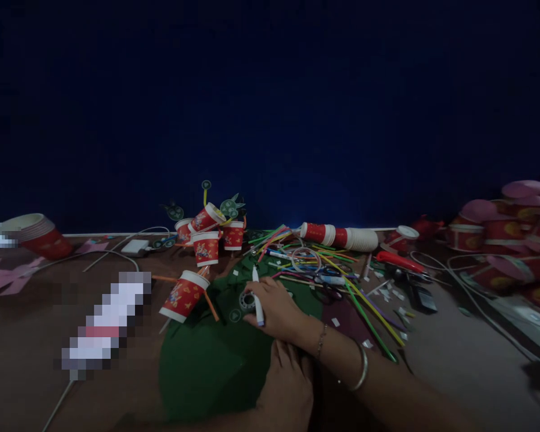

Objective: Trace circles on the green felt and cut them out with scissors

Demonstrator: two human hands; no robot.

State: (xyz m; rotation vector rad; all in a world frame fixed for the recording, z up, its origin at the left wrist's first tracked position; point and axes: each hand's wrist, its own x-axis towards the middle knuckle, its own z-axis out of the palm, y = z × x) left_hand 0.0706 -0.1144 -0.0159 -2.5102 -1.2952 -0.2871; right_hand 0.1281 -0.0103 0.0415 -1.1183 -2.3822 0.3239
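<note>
My right hand (276, 307) is closed around a white marker pen (258, 309), which is tilted slightly over a round dark green sheet (198, 360). Just by its fingertips lies a ring-shaped piece (246, 301), partly covered by the hand. Under the right wrist, my left hand (288, 375) rests on the green sheet, its fingers stretched forward with the tips partly hidden. A small round cut-out (234, 315) sits on the sheet. To the left, red paper cups (186, 295) are joined into a figure with orange straws.
Colourful straws (360, 294) spread behind and right of my hands, with scissors (329, 292) and paper scraps. A row of nested cups (337, 235) lies near the wall. A red-handled stapler-like tool (400, 262) is at right. A blurred-out pale object (110, 318) lies left; stacked cups (40, 234) stand beyond.
</note>
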